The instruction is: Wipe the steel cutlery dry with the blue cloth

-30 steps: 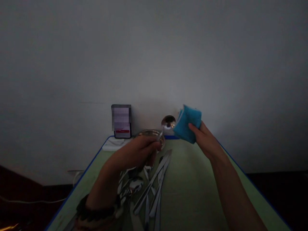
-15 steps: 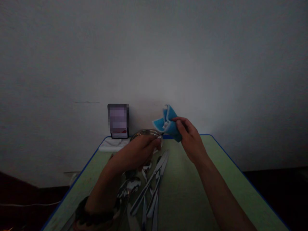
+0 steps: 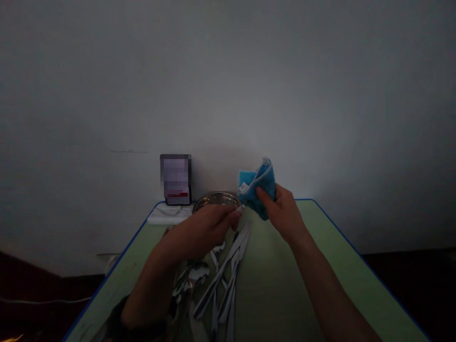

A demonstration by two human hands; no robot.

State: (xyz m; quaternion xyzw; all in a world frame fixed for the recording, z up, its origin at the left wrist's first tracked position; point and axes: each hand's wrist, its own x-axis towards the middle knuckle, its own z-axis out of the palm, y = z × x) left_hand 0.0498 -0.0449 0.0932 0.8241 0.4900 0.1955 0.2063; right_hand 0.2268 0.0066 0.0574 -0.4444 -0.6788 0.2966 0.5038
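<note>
My left hand is closed on a thin piece of metal cutlery. Only a short bit of it shows past the fingertips, so its kind is hidden. In my right hand a folded blue cloth with a pale edge and a small white tag is pinched between thumb and fingers. The cloth is right beside the end of the cutlery; whether it wraps that end I cannot tell. Below my hands lie several table knives, crossed over each other, with spoons to their left.
A round metal dish stands behind my left hand, partly covered by it. A phone-like screen is propped upright on a white base at the back left. The green table has a blue edge and meets a grey wall.
My right hand has turned and drawn the cloth slightly right, and the cloth's folds have changed shape. My left hand has shifted a little to the right, still gripping the cutlery.
</note>
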